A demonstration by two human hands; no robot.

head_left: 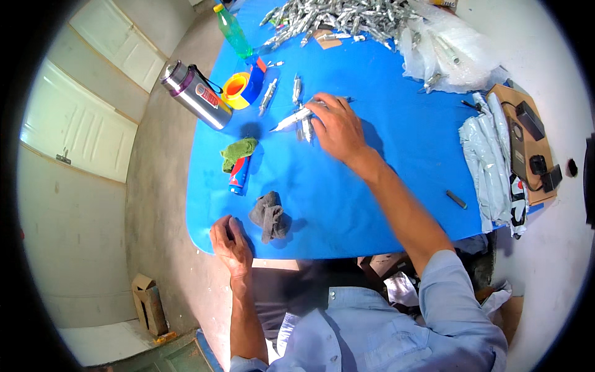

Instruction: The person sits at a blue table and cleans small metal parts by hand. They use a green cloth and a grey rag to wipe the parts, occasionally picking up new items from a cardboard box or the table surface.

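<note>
My right hand (338,128) is over the middle of the blue table, its thumb and fingers closed on a slim white-and-silver pen-shaped piece (290,120) with a pointed end aimed left. Similar silver pieces lie around it: one (268,97) to the left, another (297,88) just beyond, and one (307,128) partly under the held piece. Loosely curled, my left hand (231,245) rests at the near left table edge, with nothing visible in its fingers. A crumpled grey cloth (269,216) lies right of it. Farther off, a green cloth (238,152) partly covers a blue-and-red tube (238,176).
At the left edge stand a steel flask (197,96), a yellow-and-blue tape roll (237,88) and a green bottle (232,34). A heap of silver pieces (347,17) and clear plastic wrap (449,53) cover the far end. White plastic packets (486,161) and a cardboard box (527,142) sit right.
</note>
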